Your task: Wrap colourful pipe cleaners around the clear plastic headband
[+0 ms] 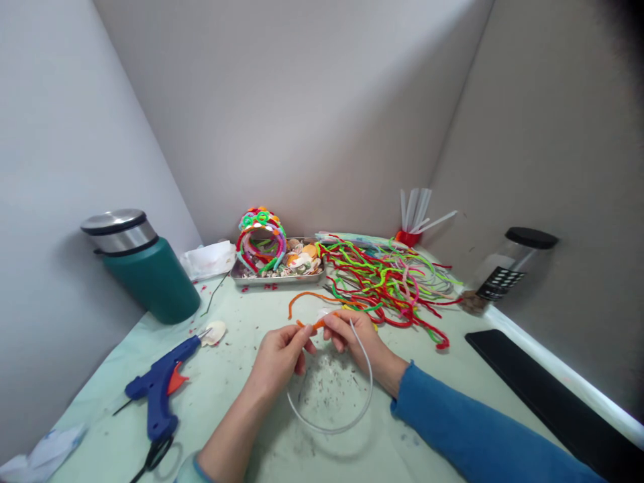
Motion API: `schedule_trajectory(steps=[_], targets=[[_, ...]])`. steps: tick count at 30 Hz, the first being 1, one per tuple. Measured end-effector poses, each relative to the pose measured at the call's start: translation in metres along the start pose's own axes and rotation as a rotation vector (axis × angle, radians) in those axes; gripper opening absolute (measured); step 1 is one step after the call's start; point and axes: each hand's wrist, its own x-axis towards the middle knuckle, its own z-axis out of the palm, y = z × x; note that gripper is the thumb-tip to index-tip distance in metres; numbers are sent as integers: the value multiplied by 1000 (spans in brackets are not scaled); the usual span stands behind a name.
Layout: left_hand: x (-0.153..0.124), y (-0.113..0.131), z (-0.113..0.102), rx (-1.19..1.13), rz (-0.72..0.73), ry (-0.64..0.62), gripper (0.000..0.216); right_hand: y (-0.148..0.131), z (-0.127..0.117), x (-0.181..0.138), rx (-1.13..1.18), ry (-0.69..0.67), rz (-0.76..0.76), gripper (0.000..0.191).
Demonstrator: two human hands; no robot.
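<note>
Ahead of my left hand [279, 352]: metal tray [278, 280], holding shells [302, 263], headbands [278, 237]. Beyond my right hand [376, 349]: red cup [405, 238], white sticks [414, 209]. Pinched between both: orange pipe cleaner [318, 325], long axis crosswise, tip leftward.

Shows dark specks on the pale green surface [211, 379]. Carries a teal bottle [153, 278], blue glue gun [159, 396], metal tray [276, 280], tangled fuzzy stems [385, 285] and black strip [543, 399].

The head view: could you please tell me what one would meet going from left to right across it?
Crumpled white scrap, teal flask, left hand, right hand, red holder with white sticks, clear jar with black lid.
</note>
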Motion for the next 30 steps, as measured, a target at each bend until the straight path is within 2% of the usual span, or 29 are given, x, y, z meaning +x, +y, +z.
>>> schedule_trajectory(steps=[4,8,10,12,16,18,22,24,30], targets=[[0,-1,-1,-142,-47,8,40,1,0,1,16,3,3,33],[0,-1,-2,-315,-106,-49,40,3,-1,1,30,-17,3,31],[0,-1,-2,-303,-120,-63,42,4,-1,1,34,-15,6,31],[0,-1,-2,-194,-93,-24,44,4,-1,2,32,2,11,32],[-4,1,-3,168,132,212,35,5,-2,3,17,59,15,34],[-6,3,-4,273,274,300,26,5,-2,3,7,79,14,34],[-9,2,-3,383,537,359,16,4,-3,3,7,93,30,37],[-8,0,-3,428,619,381,15,4,-3,3,17,92,39,37],[-2,-9,-4,535,675,385,19,7,-3,4,32,88,27,36]])
